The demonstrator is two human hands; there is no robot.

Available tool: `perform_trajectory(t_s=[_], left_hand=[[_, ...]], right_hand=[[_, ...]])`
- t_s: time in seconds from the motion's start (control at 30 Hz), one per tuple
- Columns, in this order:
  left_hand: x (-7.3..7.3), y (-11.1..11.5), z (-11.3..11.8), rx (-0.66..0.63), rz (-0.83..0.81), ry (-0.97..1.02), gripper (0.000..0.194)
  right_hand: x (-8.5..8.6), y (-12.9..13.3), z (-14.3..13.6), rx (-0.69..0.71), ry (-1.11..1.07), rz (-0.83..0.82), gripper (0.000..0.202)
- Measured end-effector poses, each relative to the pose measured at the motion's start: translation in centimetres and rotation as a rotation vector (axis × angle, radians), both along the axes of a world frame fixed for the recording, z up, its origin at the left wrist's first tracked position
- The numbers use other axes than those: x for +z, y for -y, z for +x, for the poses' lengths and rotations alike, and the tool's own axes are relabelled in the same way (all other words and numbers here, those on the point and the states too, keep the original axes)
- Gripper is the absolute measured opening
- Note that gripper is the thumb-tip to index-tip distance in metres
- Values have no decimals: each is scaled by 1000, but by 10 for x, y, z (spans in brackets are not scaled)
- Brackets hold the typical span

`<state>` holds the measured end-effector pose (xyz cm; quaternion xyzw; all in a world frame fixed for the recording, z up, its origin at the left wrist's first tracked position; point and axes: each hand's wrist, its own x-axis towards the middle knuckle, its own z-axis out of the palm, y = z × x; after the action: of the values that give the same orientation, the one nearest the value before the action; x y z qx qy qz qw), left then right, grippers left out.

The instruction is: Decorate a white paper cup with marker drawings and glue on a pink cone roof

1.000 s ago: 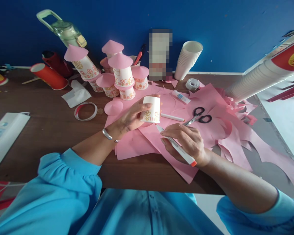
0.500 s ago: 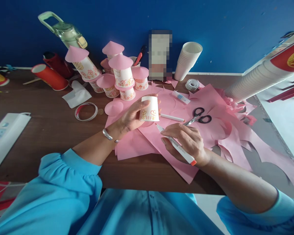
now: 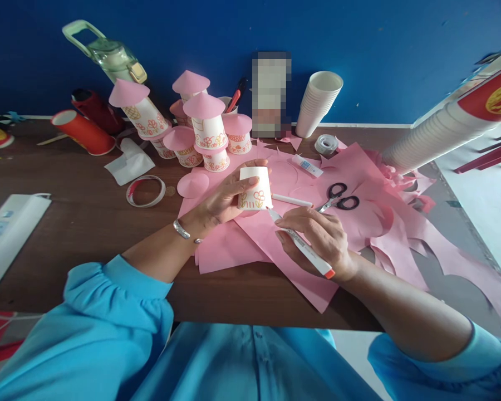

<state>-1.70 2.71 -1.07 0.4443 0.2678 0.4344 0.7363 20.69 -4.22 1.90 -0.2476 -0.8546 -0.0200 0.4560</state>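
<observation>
Upside down in my left hand (image 3: 229,195) is a white paper cup (image 3: 256,181), its wall marked with orange flowers and short strokes near the rim. My thumb lies across its front and the other fingers wrap behind it. Between the fingers of my right hand (image 3: 317,236) is a white marker (image 3: 304,250) with an orange end; its tip is at the cup's lower right rim, and whether it touches I cannot tell. Just behind lies a second white marker (image 3: 292,200) on pink paper (image 3: 229,250).
Cup towers with pink cone roofs (image 3: 204,106) stand at the back left, near a loose pink cone (image 3: 192,185) and a tape roll (image 3: 146,191). Scissors (image 3: 338,197), a glue tube (image 3: 308,165) and stacked white cups (image 3: 319,103) are on the right. A power strip (image 3: 14,239) lies far left.
My left hand has turned the cup a little, so the drawn flowers sit further left. The marker's tip has come closer to the cup's rim.
</observation>
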Motion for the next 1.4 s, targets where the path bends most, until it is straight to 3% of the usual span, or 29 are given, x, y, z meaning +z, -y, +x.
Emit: perform_trajectory(t_s=[0.23,0.47,0.67,1.1,1.4], left_hand=[[-7,-4,-3,-43,-30,35,70],[-1,-3,2,-21,-10,70,56],[-1,-3,3,-27,11,32,64],[3,-2,3,-62,1,42,65],[-1,-2,1,-36,22,30,63]], right_hand=[[0,-1,-1,-2,-18,8,19],[-2,-1,-1,-13,12,-16,17],[-5,-1,-1,-22,28,-28,20],[1,2,-1,12,49,-51,15],[0,0,-1,-27,26,-9,17]])
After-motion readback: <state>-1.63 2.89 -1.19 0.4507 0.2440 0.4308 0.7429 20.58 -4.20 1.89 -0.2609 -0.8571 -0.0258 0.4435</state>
